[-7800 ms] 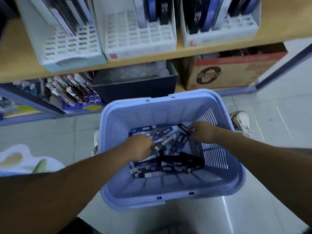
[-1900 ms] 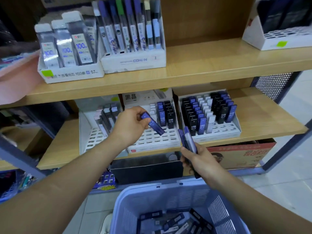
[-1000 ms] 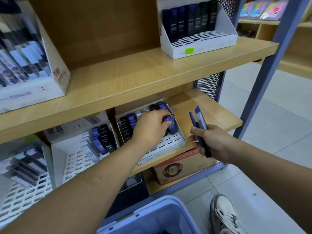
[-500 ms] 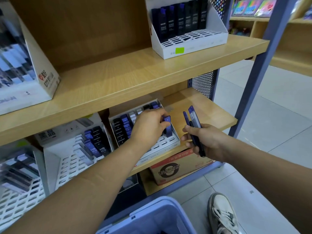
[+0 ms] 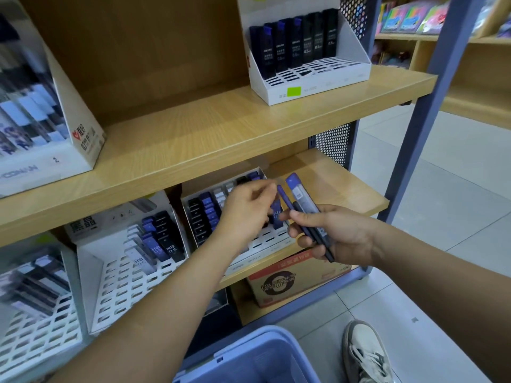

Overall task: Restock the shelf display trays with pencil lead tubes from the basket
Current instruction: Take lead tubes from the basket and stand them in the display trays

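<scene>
At the bottom edge, a blue plastic basket shows only its rim and one wall, next to a white sneaker on the tiled floor. Above the basket, a person reaches both bare hands toward a wooden shelf unit.

The right hand is clamped around a small bundle of pencil lead tubes. These have dark bodies and blue caps, and are held tilted with the caps pointing up and to the left. The left hand sits just to their left with its fingers lightly bent. Its fingertips are right by the cap of the thinnest tube, but blur hides whether they touch or pinch it.

Behind both hands, on the lower shelf, a white slotted display tray holds upright rows of black, blue and white tubes. One blue tube marked HB stands between the two hands. To the left, a second white tray holds a few tubes marked HB 0.5. A cardboard box sits under the lower shelf.

Farther up, on the upper shelf, a third white tray carries a back row of black and blue tubes.
</scene>
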Available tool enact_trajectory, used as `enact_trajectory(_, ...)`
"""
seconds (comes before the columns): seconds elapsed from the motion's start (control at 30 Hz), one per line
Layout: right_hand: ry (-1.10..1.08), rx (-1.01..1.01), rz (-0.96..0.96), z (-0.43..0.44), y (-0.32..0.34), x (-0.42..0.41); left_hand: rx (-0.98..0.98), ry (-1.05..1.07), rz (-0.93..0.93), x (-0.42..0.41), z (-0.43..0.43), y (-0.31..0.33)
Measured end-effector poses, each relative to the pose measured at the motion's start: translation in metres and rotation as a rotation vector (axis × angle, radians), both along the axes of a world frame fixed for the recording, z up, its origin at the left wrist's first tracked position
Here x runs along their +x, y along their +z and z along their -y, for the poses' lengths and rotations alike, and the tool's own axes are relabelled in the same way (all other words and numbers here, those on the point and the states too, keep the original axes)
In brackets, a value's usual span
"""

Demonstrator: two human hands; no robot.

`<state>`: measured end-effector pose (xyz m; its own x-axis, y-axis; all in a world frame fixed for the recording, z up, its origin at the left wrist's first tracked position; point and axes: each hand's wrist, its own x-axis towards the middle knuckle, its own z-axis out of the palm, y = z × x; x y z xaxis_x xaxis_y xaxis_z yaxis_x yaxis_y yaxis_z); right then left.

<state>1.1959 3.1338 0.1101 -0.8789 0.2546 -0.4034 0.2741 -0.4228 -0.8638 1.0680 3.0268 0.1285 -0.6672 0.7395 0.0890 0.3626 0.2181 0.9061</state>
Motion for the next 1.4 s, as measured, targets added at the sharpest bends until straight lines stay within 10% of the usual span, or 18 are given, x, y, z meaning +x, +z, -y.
enact_trajectory(0.37,0.035,-0.005,0.027,0.009,0.011,0.003,0.197,0.013,0.394,0.0,0.047,0.008)
enact_trajectory(1.4,-0.221,0.122,0.178,-0.008,0.001,0.011,0.037,0.209,-0.066,-0.011,0.065,0.005)
